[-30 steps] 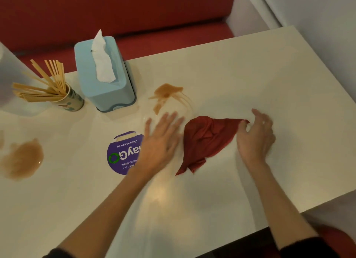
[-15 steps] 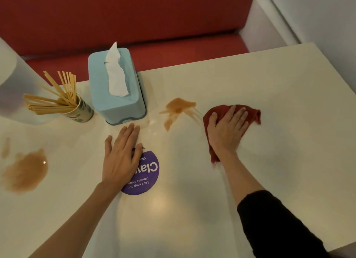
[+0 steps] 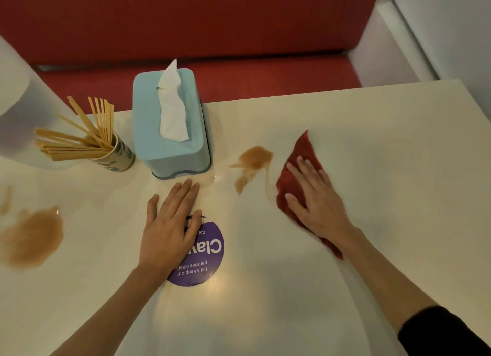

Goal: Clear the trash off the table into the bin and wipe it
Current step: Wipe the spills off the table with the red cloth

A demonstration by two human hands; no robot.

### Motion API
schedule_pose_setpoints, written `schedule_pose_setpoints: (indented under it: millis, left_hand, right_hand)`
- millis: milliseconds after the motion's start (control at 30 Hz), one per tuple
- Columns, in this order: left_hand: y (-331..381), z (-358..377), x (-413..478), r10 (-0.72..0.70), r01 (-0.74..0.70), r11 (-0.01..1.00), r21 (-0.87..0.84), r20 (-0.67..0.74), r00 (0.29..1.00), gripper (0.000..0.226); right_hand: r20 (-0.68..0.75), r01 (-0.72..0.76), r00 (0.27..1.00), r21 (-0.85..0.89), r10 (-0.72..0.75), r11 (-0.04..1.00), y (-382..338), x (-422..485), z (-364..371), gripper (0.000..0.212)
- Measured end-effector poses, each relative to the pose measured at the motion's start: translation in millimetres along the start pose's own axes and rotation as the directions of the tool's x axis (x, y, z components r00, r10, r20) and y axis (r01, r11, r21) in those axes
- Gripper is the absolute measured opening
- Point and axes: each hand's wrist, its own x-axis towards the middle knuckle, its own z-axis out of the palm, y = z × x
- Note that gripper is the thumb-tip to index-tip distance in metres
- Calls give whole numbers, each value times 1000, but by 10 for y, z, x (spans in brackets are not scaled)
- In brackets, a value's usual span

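I see my left hand (image 3: 170, 230) lying flat, fingers straight, on the table (image 3: 385, 156), overlapping a purple sticker (image 3: 206, 262). My right hand (image 3: 316, 201), fingers straight, presses the red cloth (image 3: 303, 151) mid-table, just right of a brown spill (image 3: 253, 160). A tissue box (image 3: 170, 153) stands at the far edge.

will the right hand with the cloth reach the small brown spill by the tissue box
Probably yes: the right hand presses the red cloth flat just right of the small brown spill, and nothing stands between them.
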Motion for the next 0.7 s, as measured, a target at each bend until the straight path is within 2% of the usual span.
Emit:
schedule_pose_setpoints:
  millis: [167, 267, 333, 433, 500, 567, 633, 700]
  left_hand:
    - [9, 8, 7, -5, 5, 1000, 5, -5, 1000, 56]
    - [17, 7, 4, -15, 15, 1000, 7, -1, 1000, 56]
    - [16, 7, 6, -23, 23, 1000, 0, 7, 1000, 57]
    - [6, 8, -4, -28, 28, 1000, 0, 23, 999, 57]
    - [-7, 8, -9, -30, 30, 1000, -2, 34, 999, 57]
    - [-15, 4, -3, -34, 34, 999, -6, 41, 999, 57]
    - [-10, 7, -5, -35, 35, 999, -8, 40, 999, 56]
    - [-8, 4, 0, -35, 35, 999, -7, 33, 999, 56]
  right_hand:
    - [-28, -188, 982, -6, 188, 982, 244, 639, -120, 80]
    - [7, -250, 968, 78, 250, 965, 123, 1118, -153, 70]
    - [15, -223, 975, 149, 223, 963, -62, 1297, -137, 64]
    - [66, -61, 997, 238, 46, 969, -302, 1214, -98, 57]
    - [83, 65, 993, 242, -88, 968, -356, 938, -79, 56]
    - [60, 152, 985, 175, -165, 973, -310, 609, -63, 60]
    - [32, 139, 989, 73, -141, 988, -166, 408, -36, 64]
    - [18, 40, 999, 26, -41, 999, -27, 468, -53, 69]
